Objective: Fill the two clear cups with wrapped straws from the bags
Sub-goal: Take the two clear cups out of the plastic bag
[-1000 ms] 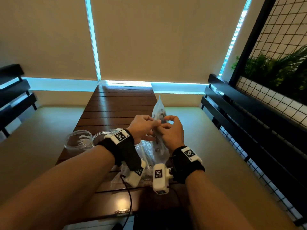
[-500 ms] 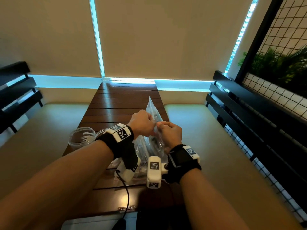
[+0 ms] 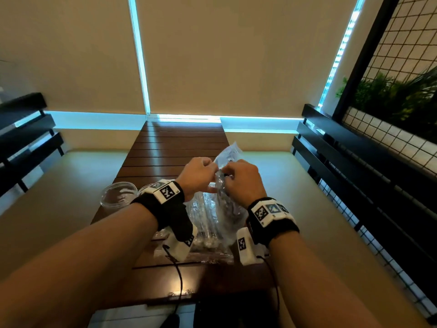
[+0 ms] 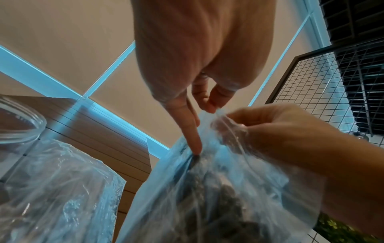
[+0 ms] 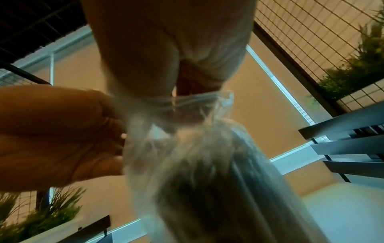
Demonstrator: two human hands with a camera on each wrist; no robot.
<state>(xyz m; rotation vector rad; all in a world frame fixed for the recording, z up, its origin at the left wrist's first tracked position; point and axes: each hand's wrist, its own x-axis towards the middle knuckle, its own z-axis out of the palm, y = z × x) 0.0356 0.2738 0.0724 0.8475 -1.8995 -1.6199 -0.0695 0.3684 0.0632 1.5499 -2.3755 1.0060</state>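
A clear plastic bag of wrapped straws [image 3: 220, 209] stands upright on the wooden table [image 3: 175, 147], held between both hands. My left hand [image 3: 212, 171] pinches the bag's top edge, with one finger [image 4: 193, 139] stretched down against the plastic. My right hand [image 3: 227, 174] pinches the same top from the other side. In the right wrist view the bag [image 5: 187, 148] hangs below the right hand's fingers. One clear cup [image 3: 118, 195] stands empty at the left. A second cup [image 3: 146, 188] is mostly hidden behind my left wrist.
Another plastic bag [image 4: 51, 189] lies on the table beside the cup [image 4: 18, 125]. Dark slatted benches [image 3: 354, 176] flank the table on both sides. A wire grid with plants [image 3: 397, 95] rises at the right. Cables hang off the table's near edge.
Both hands have kept hold of the bag's top while their fingers shifted on it. The bag's free tip swayed left, then back to the right.
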